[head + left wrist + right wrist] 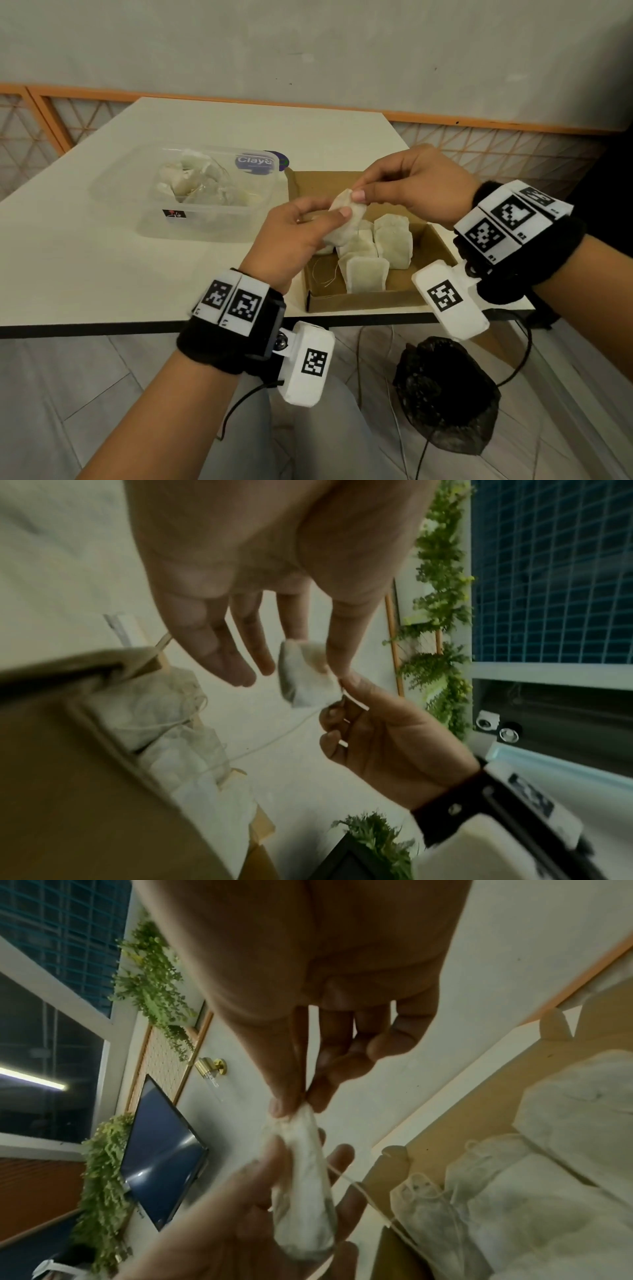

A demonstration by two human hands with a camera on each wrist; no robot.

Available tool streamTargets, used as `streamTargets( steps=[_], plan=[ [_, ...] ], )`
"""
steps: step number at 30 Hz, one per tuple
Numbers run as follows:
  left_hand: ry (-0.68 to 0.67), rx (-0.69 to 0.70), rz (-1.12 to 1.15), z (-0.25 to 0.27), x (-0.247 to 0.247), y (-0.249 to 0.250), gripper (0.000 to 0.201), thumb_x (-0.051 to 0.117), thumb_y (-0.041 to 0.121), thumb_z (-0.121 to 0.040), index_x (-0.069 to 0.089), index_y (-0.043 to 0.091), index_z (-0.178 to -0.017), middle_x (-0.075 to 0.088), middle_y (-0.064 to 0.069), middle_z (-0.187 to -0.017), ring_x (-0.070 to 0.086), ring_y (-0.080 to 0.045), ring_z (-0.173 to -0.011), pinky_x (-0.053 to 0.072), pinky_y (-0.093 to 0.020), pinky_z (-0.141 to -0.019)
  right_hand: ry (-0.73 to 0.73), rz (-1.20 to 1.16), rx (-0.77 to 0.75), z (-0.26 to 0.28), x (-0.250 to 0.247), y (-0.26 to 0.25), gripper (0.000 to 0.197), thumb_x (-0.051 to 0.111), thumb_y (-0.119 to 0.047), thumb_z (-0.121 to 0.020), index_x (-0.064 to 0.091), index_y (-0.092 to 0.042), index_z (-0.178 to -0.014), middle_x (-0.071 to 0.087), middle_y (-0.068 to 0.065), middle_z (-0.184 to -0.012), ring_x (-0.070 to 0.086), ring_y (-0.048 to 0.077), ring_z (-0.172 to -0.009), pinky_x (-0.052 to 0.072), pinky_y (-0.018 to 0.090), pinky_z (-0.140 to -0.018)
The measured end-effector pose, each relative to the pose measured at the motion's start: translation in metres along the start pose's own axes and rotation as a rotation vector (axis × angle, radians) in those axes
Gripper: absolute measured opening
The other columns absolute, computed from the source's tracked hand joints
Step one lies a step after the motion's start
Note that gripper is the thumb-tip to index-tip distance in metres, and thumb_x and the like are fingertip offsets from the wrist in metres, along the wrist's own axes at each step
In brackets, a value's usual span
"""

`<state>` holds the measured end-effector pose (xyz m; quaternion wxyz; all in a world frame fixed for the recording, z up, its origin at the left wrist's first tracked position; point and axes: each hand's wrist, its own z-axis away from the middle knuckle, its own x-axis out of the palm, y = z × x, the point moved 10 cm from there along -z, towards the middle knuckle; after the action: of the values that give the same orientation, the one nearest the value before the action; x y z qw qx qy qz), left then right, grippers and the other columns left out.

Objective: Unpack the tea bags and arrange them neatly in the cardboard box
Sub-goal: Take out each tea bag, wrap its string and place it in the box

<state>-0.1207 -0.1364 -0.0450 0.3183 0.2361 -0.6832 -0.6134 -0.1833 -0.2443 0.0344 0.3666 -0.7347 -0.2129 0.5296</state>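
Observation:
I hold one pale tea bag (346,214) in the air above the cardboard box (359,303). My left hand (330,222) grips its lower part, thumb on top and fingers beneath. My right hand (356,192) pinches its upper corner between thumb and forefinger. The left wrist view shows the tea bag (303,681) between my left thumb and fingers, with the right hand (342,693) at its edge. In the right wrist view the pinched tea bag (304,1191) trails a string toward the box. Several tea bags (390,246) lie flat in the box's near right part.
A clear plastic tub (178,226) with crumpled wrapped tea bags stands on the white table (85,267), left of the box. A purple-labelled lid (255,161) lies behind it. A black bag (445,394) sits on the floor below the table edge.

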Motion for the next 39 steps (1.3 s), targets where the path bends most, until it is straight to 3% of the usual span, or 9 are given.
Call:
streamTargets(
  steps=[3, 6, 9, 13, 16, 21, 26, 32, 39],
  plan=[
    [0.025, 0.023, -0.051, -0.001, 0.002, -0.001, 0.005, 0.07, 0.018, -0.084, 0.073, 0.018, -0.08, 0.069, 0.001, -0.077, 0.063, -0.009, -0.075, 0.051, -0.023, -0.07, -0.011, 0.027, 0.015, 0.001, -0.001, 0.003, 0.008, 0.07, -0.014, -0.079, 0.071, -0.013, -0.087, 0.071, 0.002, -0.086, 0.062, 0.002, -0.079, 0.048, 0.011, -0.077],
    [0.048, -0.001, 0.039, 0.0, 0.001, -0.009, 0.003, 0.07, 0.017, -0.083, 0.074, 0.016, -0.082, 0.07, -0.002, -0.083, 0.065, -0.008, -0.078, 0.053, -0.026, -0.078, -0.038, 0.16, 0.037, 0.002, 0.0, 0.01, 0.009, 0.071, -0.015, -0.079, 0.072, -0.013, -0.087, 0.071, 0.005, -0.088, 0.062, 0.007, -0.079, 0.047, 0.015, -0.076],
    [0.217, 0.033, -0.002, 0.003, -0.019, -0.014, 0.013, 0.07, 0.019, -0.084, 0.069, 0.024, -0.095, 0.067, 0.005, -0.101, 0.06, 0.007, -0.087, 0.044, -0.01, -0.071, -0.007, 0.379, 0.087, 0.001, -0.016, 0.021, 0.013, 0.07, -0.021, -0.081, 0.073, -0.014, -0.091, 0.069, 0.001, -0.085, 0.057, 0.006, -0.075, 0.041, 0.013, -0.067],
    [0.251, -0.045, -0.105, 0.005, -0.029, -0.041, 0.051, 0.064, 0.008, -0.086, 0.049, 0.024, -0.132, 0.046, 0.004, -0.134, 0.043, -0.013, -0.123, 0.038, -0.021, -0.09, -0.042, 0.486, 0.207, 0.006, -0.042, 0.041, 0.014, 0.07, -0.026, -0.08, 0.072, -0.017, -0.09, 0.07, 0.002, -0.092, 0.06, 0.019, -0.088, 0.043, 0.025, -0.078],
    [0.209, -0.138, 0.029, 0.007, -0.025, -0.059, 0.054, 0.055, -0.004, -0.088, 0.046, 0.02, -0.136, 0.055, 0.003, -0.122, 0.053, -0.012, -0.111, 0.048, -0.018, -0.076, -0.097, 0.525, 0.225, 0.012, -0.044, 0.044, 0.014, 0.07, -0.027, -0.08, 0.073, -0.018, -0.091, 0.07, 0.004, -0.096, 0.061, 0.02, -0.093, 0.043, 0.03, -0.084],
    [0.227, -0.178, 0.176, 0.006, -0.024, -0.069, 0.05, 0.047, -0.01, -0.089, 0.049, 0.016, -0.132, 0.06, -0.006, -0.12, 0.059, -0.022, -0.11, 0.052, -0.033, -0.086, -0.256, 0.409, 0.159, 0.009, 0.003, 0.022, 0.009, 0.069, -0.026, -0.08, 0.072, -0.024, -0.088, 0.071, -0.001, -0.096, 0.061, 0.01, -0.091, 0.042, 0.016, -0.082],
    [0.216, -0.16, 0.252, 0.011, -0.023, -0.07, 0.043, 0.049, -0.01, -0.087, 0.054, 0.015, -0.122, 0.065, -0.002, -0.105, 0.063, -0.017, -0.096, 0.054, -0.027, -0.074, -0.405, 0.539, 0.13, -0.017, 0.059, 0.025, 0.011, 0.068, -0.026, -0.082, 0.071, -0.023, -0.092, 0.064, -0.015, -0.075, 0.054, -0.001, -0.07, 0.037, 0.015, -0.065],
    [0.231, -0.183, 0.188, 0.009, -0.028, -0.073, 0.049, 0.053, -0.005, -0.086, 0.053, 0.017, -0.13, 0.062, -0.005, -0.122, 0.059, -0.024, -0.114, 0.05, -0.041, -0.096, -0.391, 0.583, 0.161, -0.046, 0.077, 0.043, 0.018, 0.07, -0.02, -0.08, 0.072, -0.014, -0.097, 0.057, -0.015, -0.072, 0.048, 0.0, -0.066, 0.036, 0.014, -0.065],
    [0.257, -0.207, 0.321, 0.01, -0.025, -0.077, 0.043, 0.053, -0.006, -0.088, 0.056, 0.012, -0.127, 0.065, -0.01, -0.115, 0.063, -0.025, -0.101, 0.053, -0.037, -0.087, -0.309, 0.51, 0.195, -0.062, 0.064, 0.046, 0.016, 0.071, -0.021, -0.079, 0.072, -0.019, -0.095, 0.059, -0.017, -0.074, 0.05, -0.002, -0.068, 0.035, 0.012, -0.064]
  ],
)
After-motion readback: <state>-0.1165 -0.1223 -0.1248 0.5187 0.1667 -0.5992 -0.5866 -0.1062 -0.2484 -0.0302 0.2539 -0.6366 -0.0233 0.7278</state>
